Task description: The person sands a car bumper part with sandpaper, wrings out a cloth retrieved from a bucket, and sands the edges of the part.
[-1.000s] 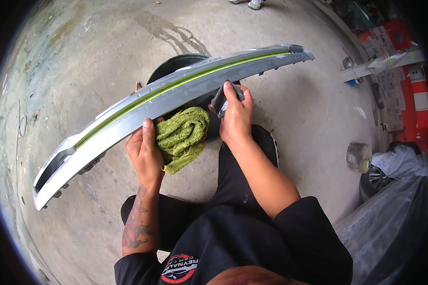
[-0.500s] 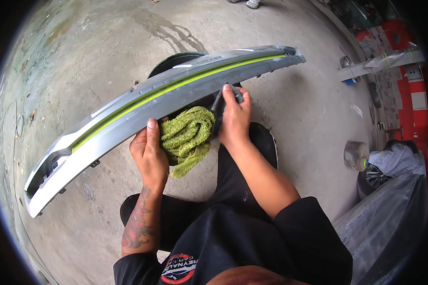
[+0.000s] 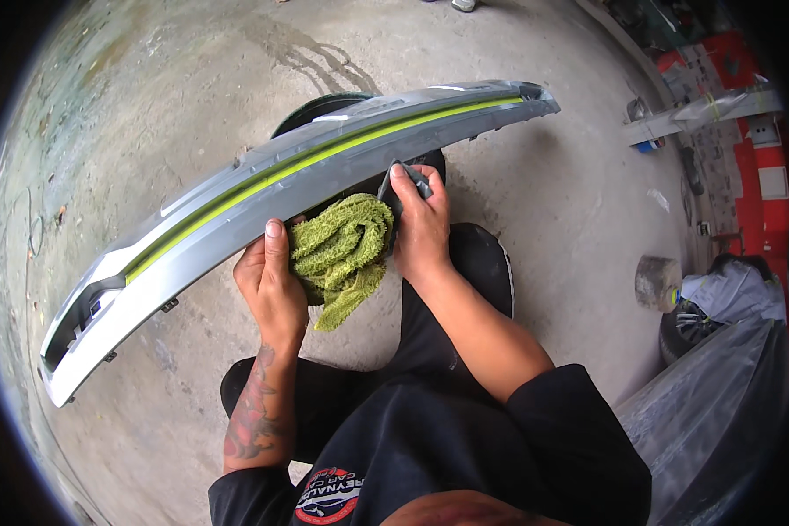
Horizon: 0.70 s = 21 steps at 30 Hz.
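Note:
A long, curved silver-grey car bumper trim (image 3: 237, 230) with a lime-yellow stripe runs diagonally from lower left to upper right. On its near edge my left hand (image 3: 274, 279) is closed, thumb on top and fingers hidden behind. Bunched against that hand is a green terry towel (image 3: 342, 250), hanging below the trim; how it is held does not show. My right hand (image 3: 422, 223) pinches a thin, dark grey folded sheet (image 3: 387, 195), like sandpaper, between thumb and fingers, right beside the towel and just below the trim.
Behind the trim shows the rim of a dark round tub (image 3: 320, 110). Concrete floor (image 3: 175, 131) with a wet streak spreads around. At right are a wheel (image 3: 688, 329), a grey cloth (image 3: 736, 289), clear plastic sheeting (image 3: 701, 421) and another wrapped panel (image 3: 701, 114). A shoe (image 3: 463, 4) shows at the top.
My right hand has shifted slightly left and down with the dark grey sheet, closer to the towel. The trim and my left hand have moved a little to the left.

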Available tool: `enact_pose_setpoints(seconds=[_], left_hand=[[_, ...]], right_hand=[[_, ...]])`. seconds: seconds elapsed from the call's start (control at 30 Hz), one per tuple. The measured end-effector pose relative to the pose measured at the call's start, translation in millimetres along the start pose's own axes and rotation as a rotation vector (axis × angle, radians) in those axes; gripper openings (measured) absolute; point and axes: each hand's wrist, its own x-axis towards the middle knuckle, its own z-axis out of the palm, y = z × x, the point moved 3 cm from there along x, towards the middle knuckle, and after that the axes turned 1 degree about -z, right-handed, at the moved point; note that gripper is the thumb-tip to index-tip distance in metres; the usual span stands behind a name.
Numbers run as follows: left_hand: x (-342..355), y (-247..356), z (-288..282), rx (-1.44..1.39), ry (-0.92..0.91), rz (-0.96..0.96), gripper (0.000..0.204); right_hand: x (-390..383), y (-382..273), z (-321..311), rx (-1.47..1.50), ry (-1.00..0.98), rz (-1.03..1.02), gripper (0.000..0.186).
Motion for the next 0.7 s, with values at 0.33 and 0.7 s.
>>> enact_pose_setpoints(seconds=[0.33, 0.7], left_hand=[[3.9, 1.1, 0.4, -0.053, -0.016, -0.007, 0.046], [6.2, -1.0, 3.4, -0.121, -0.011, 0.016, 0.042]], right_hand=[[16.3, -19.4, 0.7, 0.085, 0.075, 0.037, 0.023], [13.0, -24.7, 5.8, -0.045, -0.076, 0.04, 0.027]])
